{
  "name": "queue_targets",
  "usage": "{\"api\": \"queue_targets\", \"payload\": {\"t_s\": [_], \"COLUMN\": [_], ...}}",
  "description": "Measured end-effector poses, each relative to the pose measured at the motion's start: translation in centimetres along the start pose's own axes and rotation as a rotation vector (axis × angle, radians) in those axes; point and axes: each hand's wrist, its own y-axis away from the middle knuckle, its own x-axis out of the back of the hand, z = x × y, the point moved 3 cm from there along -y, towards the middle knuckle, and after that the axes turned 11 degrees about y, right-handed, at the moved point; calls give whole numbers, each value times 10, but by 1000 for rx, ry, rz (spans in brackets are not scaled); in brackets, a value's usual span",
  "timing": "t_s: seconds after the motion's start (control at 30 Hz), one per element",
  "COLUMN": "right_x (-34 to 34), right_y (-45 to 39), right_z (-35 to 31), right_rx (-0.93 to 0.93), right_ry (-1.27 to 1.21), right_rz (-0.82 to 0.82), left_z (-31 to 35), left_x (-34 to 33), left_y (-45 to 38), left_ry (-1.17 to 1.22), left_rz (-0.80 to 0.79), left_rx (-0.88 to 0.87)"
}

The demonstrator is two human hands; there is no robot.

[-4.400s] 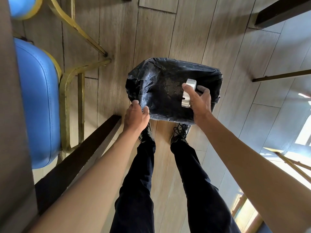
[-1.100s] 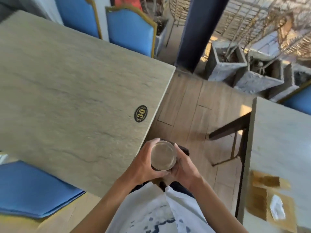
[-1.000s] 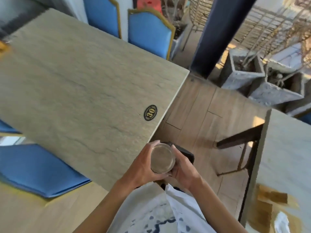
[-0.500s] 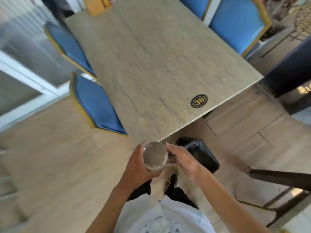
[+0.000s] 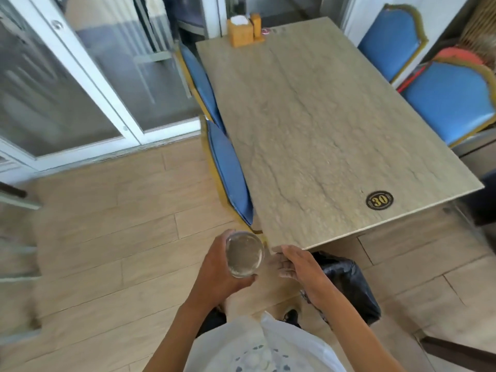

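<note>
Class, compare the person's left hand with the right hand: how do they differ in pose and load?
The left hand grips a clear round glass; the right hand holds nothing. The left hand's fingers are bent; the right hand's lie nearly straight. Both are over the pale wooden floor.

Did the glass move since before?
Yes. The glass went along the table edge, away from the 30 sticker, toward the corner by the blue chair.

The glass [image 5: 244, 254] sits in the left hand [image 5: 221, 275], left of the right hand [image 5: 300, 267], before the near corner of the tabletop [image 5: 322, 130]; the bin [image 5: 349, 280] stands on the floor [image 5: 107, 237], right of them.
</note>
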Motion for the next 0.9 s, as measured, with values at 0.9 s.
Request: {"api": "queue_targets", "payload": {"t_s": [0.9], "right_x": [-199], "right_y": [-149], "right_z": [-221], "right_rx": [226], "right_ry": [85], "right_rz": [264], "left_z": [-63], "left_x": [278], "left_y": [-184], "left_ry": [5], "left_rz": [56], "left_rx": [-79]}}
